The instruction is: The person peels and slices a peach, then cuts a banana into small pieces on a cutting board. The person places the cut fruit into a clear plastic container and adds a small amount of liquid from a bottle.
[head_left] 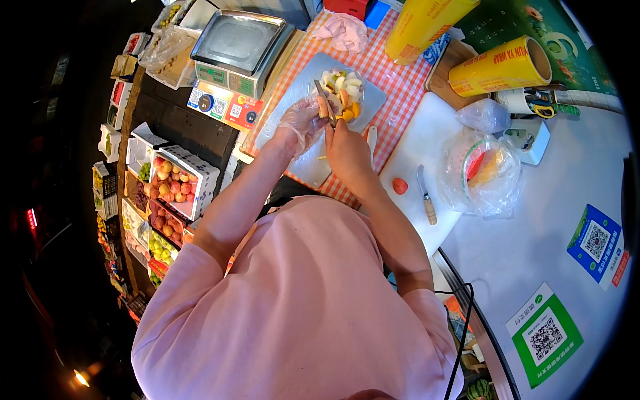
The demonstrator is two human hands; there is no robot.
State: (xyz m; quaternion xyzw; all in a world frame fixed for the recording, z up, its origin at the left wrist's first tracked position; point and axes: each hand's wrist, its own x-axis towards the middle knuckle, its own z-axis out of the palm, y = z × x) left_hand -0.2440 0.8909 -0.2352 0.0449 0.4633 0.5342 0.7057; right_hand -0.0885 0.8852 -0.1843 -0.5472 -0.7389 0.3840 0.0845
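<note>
My left hand (pixel 300 125), in a clear plastic glove, grips a reddish piece of fruit (pixel 323 107) whose kind I cannot make out. My bare right hand (pixel 348 148) is closed around a knife (pixel 319 88), its blade lying against that piece. Both hands are over a pale cutting board (pixel 313 72) on a red-and-white checked cloth (pixel 400 87). Just beyond them, a clear tray holds cut fruit (pixel 348 85) in white, orange and yellow chunks. To the right of my right hand lies a white-handled utensil (pixel 372 141), its far part unclear.
A second white board (pixel 417 147) bears a wooden-handled knife (pixel 427 195) and a red fruit slice (pixel 400 186). Beside it sits a plastic-wrapped bowl (pixel 477 167). Large yellow wrap rolls (pixel 493 70) stand behind, a scale (pixel 240 43) at back left, fruit boxes (pixel 177 180) at left.
</note>
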